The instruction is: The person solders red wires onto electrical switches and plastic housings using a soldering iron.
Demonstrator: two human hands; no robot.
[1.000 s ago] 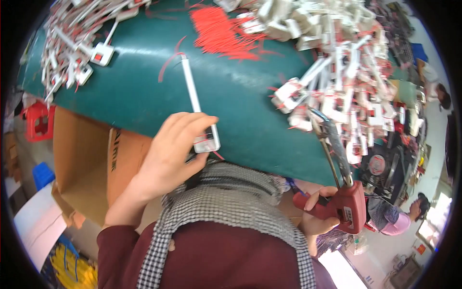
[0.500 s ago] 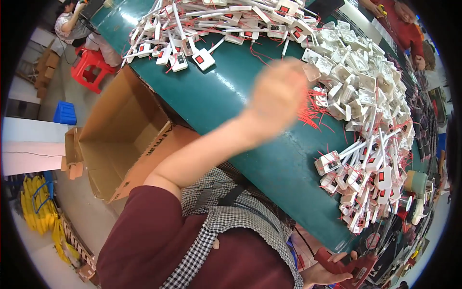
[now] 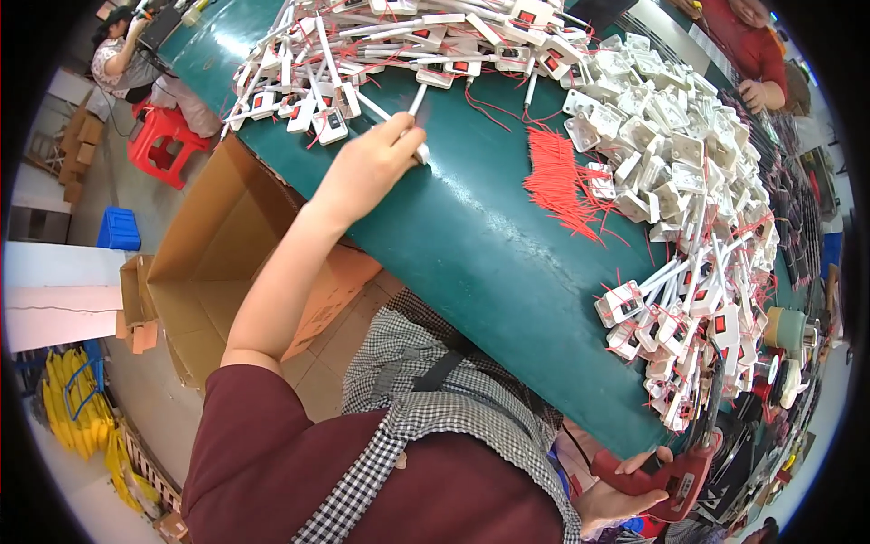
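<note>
My left hand (image 3: 367,172) is at the near edge of the large white pile, fingers pinched on a white switch housing (image 3: 421,152) that they mostly cover. White cable runs beside the fingers. Low on the right, my right hand (image 3: 616,499) is wrapped around a red pistol-shaped tool (image 3: 681,485). Cut red wires (image 3: 555,177) lie in a bundle on the green table (image 3: 480,245). Beside them is a heap of white plastic housings (image 3: 671,127). White switch assemblies with red rockers and cables (image 3: 453,41) are piled along the far side.
More wired switch assemblies (image 3: 684,326) lie at the right. An open cardboard box (image 3: 208,272) stands against the table's left edge. A red stool (image 3: 172,145) and blue bin (image 3: 120,228) are on the floor. Two other people sit at the far left and far right.
My left hand has moved left from over the red wires to the switch assemblies and now grips a switch housing. The red wire bundle is uncovered. My right hand still holds the red tool.
</note>
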